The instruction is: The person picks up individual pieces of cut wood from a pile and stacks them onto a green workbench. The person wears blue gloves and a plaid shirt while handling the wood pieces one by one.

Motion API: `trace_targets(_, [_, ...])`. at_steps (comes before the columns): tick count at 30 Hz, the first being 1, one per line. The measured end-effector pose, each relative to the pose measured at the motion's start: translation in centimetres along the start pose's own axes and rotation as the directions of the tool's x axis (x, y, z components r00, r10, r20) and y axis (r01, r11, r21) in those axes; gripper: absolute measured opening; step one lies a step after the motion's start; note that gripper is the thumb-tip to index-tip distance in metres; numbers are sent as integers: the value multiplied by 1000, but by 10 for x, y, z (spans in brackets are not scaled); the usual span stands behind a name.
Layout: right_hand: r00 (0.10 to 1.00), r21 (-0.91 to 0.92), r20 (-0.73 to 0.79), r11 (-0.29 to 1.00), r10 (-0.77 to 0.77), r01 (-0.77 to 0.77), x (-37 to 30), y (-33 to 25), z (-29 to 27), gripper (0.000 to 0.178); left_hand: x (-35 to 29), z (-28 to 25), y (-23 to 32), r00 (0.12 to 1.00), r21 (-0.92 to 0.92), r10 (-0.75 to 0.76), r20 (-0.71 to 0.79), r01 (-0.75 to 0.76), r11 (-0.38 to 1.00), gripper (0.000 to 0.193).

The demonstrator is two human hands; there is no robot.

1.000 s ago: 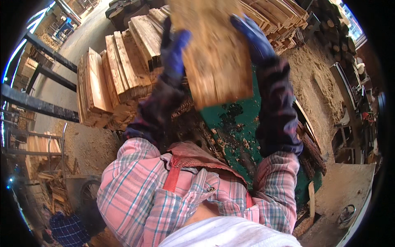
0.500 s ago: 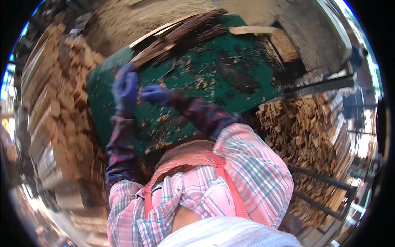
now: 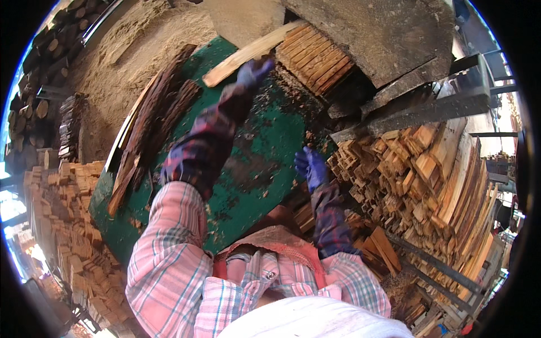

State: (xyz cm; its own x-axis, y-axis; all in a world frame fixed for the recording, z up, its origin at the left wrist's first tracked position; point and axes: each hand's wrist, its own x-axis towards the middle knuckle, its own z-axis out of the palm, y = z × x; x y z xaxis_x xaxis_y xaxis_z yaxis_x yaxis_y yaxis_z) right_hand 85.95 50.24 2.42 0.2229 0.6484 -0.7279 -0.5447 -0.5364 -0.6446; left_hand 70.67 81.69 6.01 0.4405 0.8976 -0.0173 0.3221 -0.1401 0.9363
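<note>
My left hand (image 3: 255, 74), in a blue glove, reaches over the far part of a green tabletop (image 3: 248, 194). Its fingers are apart beside a pale wooden slat (image 3: 248, 53) that slants across the table's far edge; I cannot tell whether they touch it. A row of cut wood strips (image 3: 315, 59) lies just past those fingertips. At the table's right edge my right hand (image 3: 311, 168), also gloved in blue, is open with fingers spread and nothing in it. Dark bark-covered slabs (image 3: 152, 121) lie along the table's left side.
Stacked wood sticks (image 3: 411, 174) fill the right side, behind a metal bar (image 3: 417, 112). More cut wood (image 3: 73, 225) is piled at the left. Sawdust (image 3: 146, 48) covers the ground beyond the table. Bark crumbs and dark stains mark the green surface.
The view has turned to the right. My left hand has left the bark slabs' near end and reached the pale slat. My right hand has moved to the table's right edge, its fingers spread.
</note>
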Motion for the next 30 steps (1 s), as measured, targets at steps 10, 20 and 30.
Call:
trace_targets(10, [981, 51, -35, 980, -191, 193, -6, 9, -1, 40, 247, 45, -33, 976, 540, -11, 217, -110, 835, 73])
trace_targets(20, [938, 162, -98, 924, -333, 346, 66, -91, 28, 61, 171, -31, -74, 950, 730, 27, 312, -258, 633, 50])
trace_targets(30, [954, 235, -169, 930, -247, 282, 127, -84, 53, 56, -180, -308, -123, 839, 662, -542, 50, 378, 647, 51])
